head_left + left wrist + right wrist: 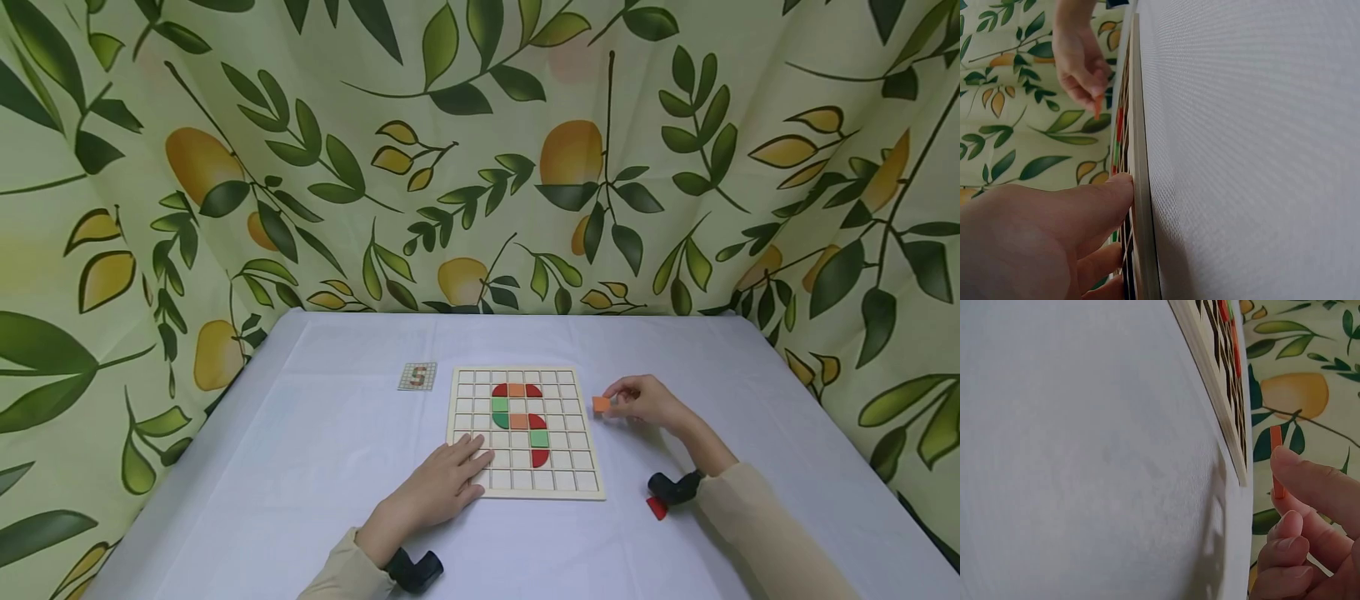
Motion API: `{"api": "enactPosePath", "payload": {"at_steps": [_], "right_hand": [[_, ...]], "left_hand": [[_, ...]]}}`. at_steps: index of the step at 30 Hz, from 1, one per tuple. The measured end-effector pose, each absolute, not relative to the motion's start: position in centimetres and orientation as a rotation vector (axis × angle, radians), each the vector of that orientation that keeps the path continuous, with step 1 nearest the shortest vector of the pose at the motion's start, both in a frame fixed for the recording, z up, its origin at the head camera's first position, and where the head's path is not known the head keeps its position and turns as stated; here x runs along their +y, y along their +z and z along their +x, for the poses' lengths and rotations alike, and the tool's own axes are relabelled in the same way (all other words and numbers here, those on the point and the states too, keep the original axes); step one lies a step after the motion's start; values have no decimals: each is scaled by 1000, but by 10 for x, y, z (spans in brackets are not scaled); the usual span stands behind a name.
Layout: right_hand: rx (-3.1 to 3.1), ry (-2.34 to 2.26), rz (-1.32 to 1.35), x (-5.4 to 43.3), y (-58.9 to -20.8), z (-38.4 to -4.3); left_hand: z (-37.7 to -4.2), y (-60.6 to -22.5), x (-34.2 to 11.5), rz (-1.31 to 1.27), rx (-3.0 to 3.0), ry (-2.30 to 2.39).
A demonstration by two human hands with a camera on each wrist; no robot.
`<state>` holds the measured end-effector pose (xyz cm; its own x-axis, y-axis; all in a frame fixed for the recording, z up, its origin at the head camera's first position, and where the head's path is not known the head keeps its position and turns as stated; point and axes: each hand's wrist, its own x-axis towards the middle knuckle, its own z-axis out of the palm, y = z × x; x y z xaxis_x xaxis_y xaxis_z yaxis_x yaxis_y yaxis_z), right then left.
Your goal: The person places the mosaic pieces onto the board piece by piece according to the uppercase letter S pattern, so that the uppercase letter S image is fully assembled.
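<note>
Between thumb and fingertips my right hand [643, 402] pinches an orange square tile [602, 404], held just off the right edge of the grid board [589, 458]. In the right wrist view the orange tile [1277, 462] shows edge-on, raised above the table. My left hand [442, 483] rests on the board's lower left part with fingers spread, the thumb [1100, 200] at the near edge. Red, green and orange tiles sit in the board's cells in an S-like shape, among them an orange tile [517, 422] in the middle and a red quarter-round tile [540, 458] at the bottom.
A small card [417, 377] with an S-shaped grid picture lies left of the board's far corner. A red piece [657, 508] lies on the white tablecloth [315, 417] below the right wrist, partly covered by a black wrist device [675, 488]. A leaf-patterned curtain [480, 167] hangs behind.
</note>
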<state>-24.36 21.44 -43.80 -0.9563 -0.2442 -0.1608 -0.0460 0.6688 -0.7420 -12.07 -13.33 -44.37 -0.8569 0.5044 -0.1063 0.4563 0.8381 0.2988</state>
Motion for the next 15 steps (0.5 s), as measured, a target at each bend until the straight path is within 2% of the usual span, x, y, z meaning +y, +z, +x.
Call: {"api": "enactPosePath", "payload": {"at_steps": [15], "right_hand": [[2602, -1195, -263, 202, -433, -233]], "left_hand": [[-119, -442, -133, 753, 2834, 383]]}}
